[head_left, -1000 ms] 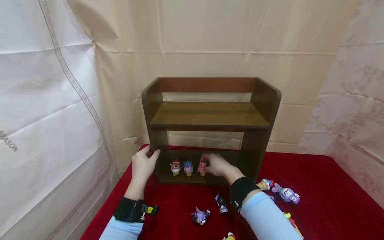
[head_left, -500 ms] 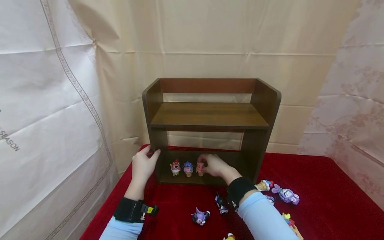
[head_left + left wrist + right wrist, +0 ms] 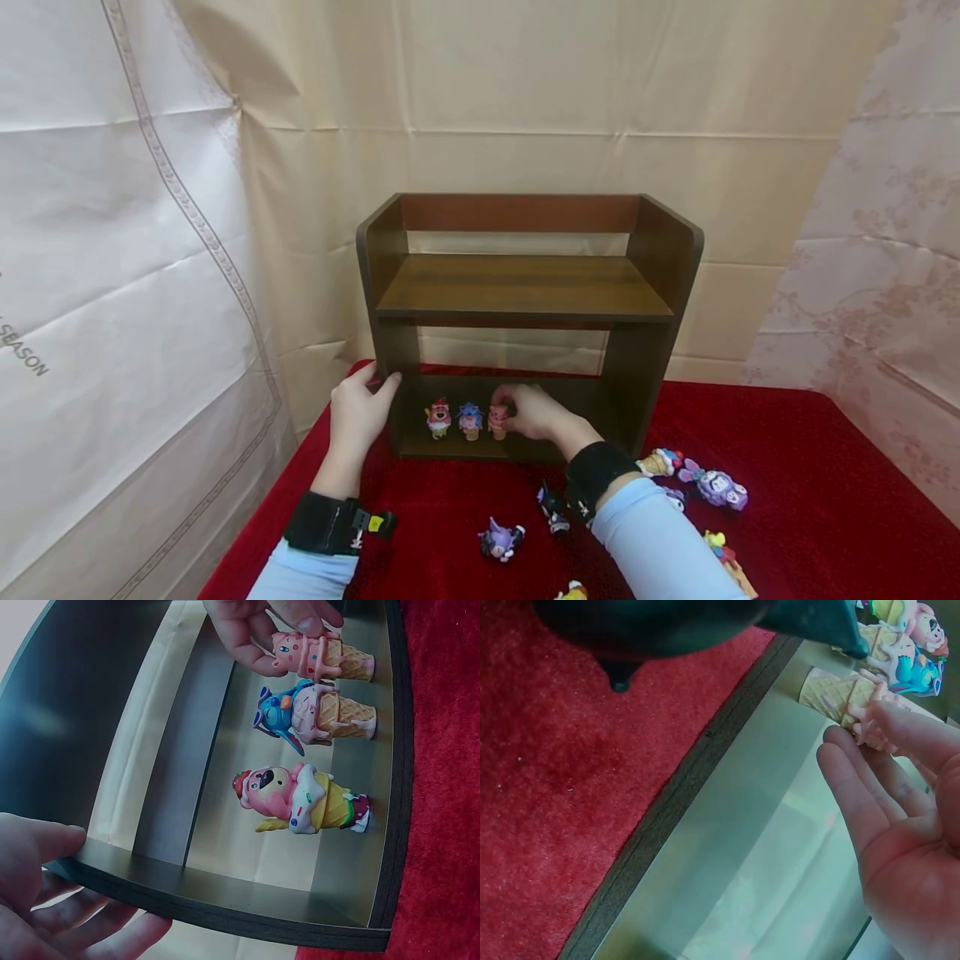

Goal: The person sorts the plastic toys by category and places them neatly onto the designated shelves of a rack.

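- Head view: a pink ice-cream-cone figurine [image 3: 497,422] with a tan waffle base is pinched between the thumb and fingers of the right hand [image 3: 534,412]. It is held upright at the lower board [image 3: 453,447] of a dark brown wooden two-tier shelf [image 3: 525,287], which is set on a red-cloth-covered desk [image 3: 810,467]. The left side of the shelf is gripped by the left hand [image 3: 362,408]. In front of the shelf, a purple figurine [image 3: 501,542] and a black-and-purple figurine [image 3: 552,508] are laid on the cloth; farther right, a lilac rabbit-eared figurine [image 3: 720,489] is seen.
- Left wrist view: the shelf's side panel is clasped, the thumb placed inside and the other fingers outside. A pink bear figurine [image 3: 274,791] and a blue-headed ice-cream-cone figurine [image 3: 311,712] are lined up with the pink one, the blue-headed one in the middle; whether it is touched by the pink one cannot be told.
- Right wrist view: the pink top is pressed by the thumb, with the fingers extended close together on the opposite side; the waffle base is left uncovered.
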Tool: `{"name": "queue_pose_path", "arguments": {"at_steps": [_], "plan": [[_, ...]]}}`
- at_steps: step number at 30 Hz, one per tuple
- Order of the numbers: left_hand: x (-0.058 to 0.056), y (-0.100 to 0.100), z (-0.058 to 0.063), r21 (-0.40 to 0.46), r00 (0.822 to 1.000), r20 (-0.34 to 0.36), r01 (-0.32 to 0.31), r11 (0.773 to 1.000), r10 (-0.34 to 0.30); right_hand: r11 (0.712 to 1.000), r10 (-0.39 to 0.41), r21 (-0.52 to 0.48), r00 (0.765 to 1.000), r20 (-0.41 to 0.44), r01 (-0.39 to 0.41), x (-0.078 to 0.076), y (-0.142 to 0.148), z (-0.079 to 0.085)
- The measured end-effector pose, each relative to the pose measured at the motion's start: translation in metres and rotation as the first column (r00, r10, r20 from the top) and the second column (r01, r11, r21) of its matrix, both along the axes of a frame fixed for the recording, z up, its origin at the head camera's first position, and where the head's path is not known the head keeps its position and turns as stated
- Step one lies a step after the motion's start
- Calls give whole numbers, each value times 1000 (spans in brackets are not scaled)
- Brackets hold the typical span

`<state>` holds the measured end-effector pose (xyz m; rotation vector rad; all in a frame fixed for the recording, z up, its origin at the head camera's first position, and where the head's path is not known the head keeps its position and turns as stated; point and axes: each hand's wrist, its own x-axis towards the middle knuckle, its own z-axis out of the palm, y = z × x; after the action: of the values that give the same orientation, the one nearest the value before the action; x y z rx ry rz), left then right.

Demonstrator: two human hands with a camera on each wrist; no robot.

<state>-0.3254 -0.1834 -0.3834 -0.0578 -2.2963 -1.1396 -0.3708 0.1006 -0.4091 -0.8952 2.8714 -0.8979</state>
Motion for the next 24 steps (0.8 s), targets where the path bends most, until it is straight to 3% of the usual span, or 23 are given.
{"name": "queue_pose_path", "arguments": {"at_steps": [15, 24], "plan": [[0, 0, 1, -8, 1000, -4, -12, 1000, 12, 1000, 3, -19, 999, 47, -2, -2, 9, -1], [0, 0, 0, -10, 1000, 5, -11, 1000, 11, 994, 6, -113, 994, 105, 6, 6, 34, 8]]}}
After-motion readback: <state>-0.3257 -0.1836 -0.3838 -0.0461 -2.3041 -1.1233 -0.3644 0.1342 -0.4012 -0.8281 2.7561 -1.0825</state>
